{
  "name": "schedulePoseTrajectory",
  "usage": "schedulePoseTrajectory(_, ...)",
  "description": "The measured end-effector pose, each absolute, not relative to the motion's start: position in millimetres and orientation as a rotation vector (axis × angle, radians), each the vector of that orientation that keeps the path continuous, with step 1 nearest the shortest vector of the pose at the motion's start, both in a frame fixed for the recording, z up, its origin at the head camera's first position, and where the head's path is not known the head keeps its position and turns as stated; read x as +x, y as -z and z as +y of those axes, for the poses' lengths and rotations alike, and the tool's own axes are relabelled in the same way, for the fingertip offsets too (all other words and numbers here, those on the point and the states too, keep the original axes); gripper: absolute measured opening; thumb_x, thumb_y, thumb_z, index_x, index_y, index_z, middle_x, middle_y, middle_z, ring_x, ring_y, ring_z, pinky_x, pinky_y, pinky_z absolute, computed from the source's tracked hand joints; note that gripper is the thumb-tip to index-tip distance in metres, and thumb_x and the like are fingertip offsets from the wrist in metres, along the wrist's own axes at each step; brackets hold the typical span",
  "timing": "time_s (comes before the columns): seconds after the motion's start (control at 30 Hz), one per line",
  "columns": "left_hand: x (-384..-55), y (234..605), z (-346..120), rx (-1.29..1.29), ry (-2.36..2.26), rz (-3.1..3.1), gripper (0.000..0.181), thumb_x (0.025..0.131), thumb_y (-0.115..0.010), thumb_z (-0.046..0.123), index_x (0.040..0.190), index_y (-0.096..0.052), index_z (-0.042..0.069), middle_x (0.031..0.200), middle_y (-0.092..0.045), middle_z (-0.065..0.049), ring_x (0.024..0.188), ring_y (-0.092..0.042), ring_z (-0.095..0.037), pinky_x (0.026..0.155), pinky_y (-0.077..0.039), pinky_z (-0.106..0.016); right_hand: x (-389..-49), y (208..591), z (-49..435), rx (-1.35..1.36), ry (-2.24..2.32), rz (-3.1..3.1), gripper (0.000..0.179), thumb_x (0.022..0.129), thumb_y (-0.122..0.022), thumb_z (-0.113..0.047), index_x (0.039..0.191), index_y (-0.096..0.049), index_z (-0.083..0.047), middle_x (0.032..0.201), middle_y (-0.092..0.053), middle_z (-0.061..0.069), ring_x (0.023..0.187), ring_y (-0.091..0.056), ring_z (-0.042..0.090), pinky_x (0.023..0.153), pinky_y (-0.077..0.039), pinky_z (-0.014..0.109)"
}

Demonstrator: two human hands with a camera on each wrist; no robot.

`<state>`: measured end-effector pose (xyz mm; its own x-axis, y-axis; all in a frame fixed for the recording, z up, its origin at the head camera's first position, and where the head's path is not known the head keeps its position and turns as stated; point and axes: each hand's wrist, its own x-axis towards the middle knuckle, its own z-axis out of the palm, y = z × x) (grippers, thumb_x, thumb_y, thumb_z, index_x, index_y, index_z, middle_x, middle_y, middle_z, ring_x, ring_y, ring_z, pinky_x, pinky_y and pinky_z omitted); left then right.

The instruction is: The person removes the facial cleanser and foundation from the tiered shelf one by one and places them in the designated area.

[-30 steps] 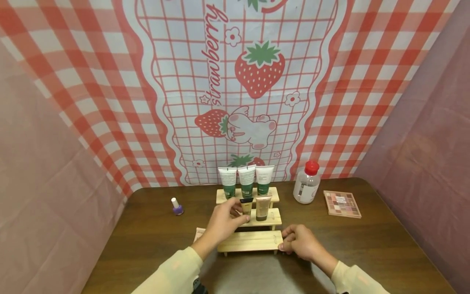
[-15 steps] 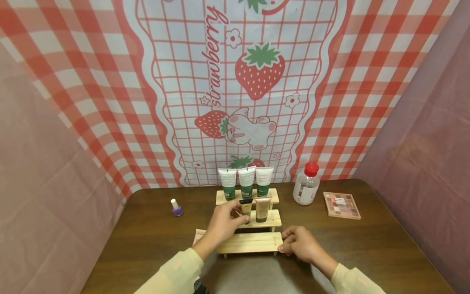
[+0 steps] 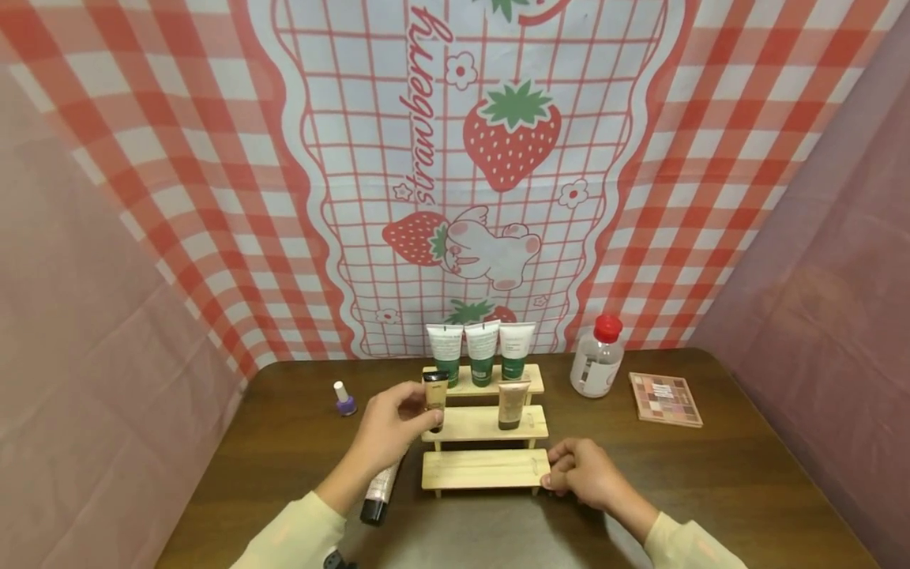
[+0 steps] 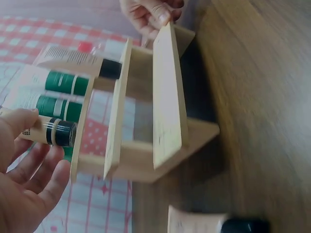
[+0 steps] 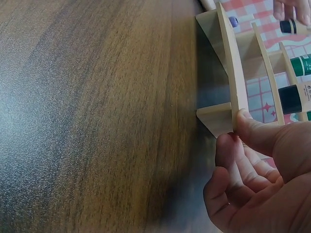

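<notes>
Right fingers (image 5: 257,132) on edge of rack (image 3: 471,423)

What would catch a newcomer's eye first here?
Probably the red-and-white strawberry backdrop, rising behind the table. Next might come the wooden rack in front of it, with three green-and-white tubes lined up on its top shelf. Then the hands: the left hand holds a small black-capped tube near the rack's left side, and the right hand grips the front shelf's right end.
</notes>
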<state>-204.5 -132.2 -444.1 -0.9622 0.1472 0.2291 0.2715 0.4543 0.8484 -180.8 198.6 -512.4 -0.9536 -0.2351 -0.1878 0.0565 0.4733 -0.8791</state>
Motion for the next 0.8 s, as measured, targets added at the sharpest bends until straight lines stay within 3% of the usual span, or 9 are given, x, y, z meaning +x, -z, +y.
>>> schedulePoseTrajectory(0.2,-194,450,-170,-0.261,1.587,-2.582,0.031,0.087,-0.082,0.011,0.115,-0.072,0.002,0.100,-0.073,-0.007,0.091,-0.069,-0.016,0.082,-0.059,-0.025,-181,512,197,-0.150,1.468,2.446,0.036,0.080,-0.083,-0.002,0.107,-0.062,0.009,0.077,-0.072,0.007,0.062,-0.062,0.017,0.046,-0.045,0.030)
schedulePoseTrajectory(0.47,-180,470,-216,-0.108,1.596,-2.652,0.036,0.087,-0.082,0.010,0.120,-0.067,0.002,0.097,-0.072,-0.007,0.089,-0.067,-0.016,0.079,-0.057,-0.025,-181,511,198,-0.146,1.460,2.452,0.036,0.079,-0.083,-0.002,0.106,-0.062,0.008,0.076,-0.071,0.006,0.062,-0.062,0.017,0.046,-0.045,0.030)
schedulePoseTrajectory(0.67,-171,486,-235,0.048,1.643,-2.693,0.032,0.086,-0.081,0.005,0.114,-0.068,-0.003,0.091,-0.071,-0.010,0.076,-0.067,-0.016,0.061,-0.056,-0.026,-181,511,198,-0.163,1.465,2.449,0.034,0.079,-0.083,-0.001,0.103,-0.062,0.008,0.074,-0.070,0.005,0.061,-0.061,0.016,0.045,-0.044,0.028)
schedulePoseTrajectory(0.8,-166,497,-242,0.102,1.603,-2.758,0.031,0.085,-0.081,0.005,0.113,-0.069,-0.004,0.087,-0.072,-0.007,0.072,-0.066,-0.016,0.058,-0.055,-0.027,-181,512,198,-0.173,1.467,2.453,0.032,0.079,-0.083,-0.001,0.102,-0.062,0.007,0.073,-0.070,0.005,0.061,-0.061,0.016,0.044,-0.043,0.028)
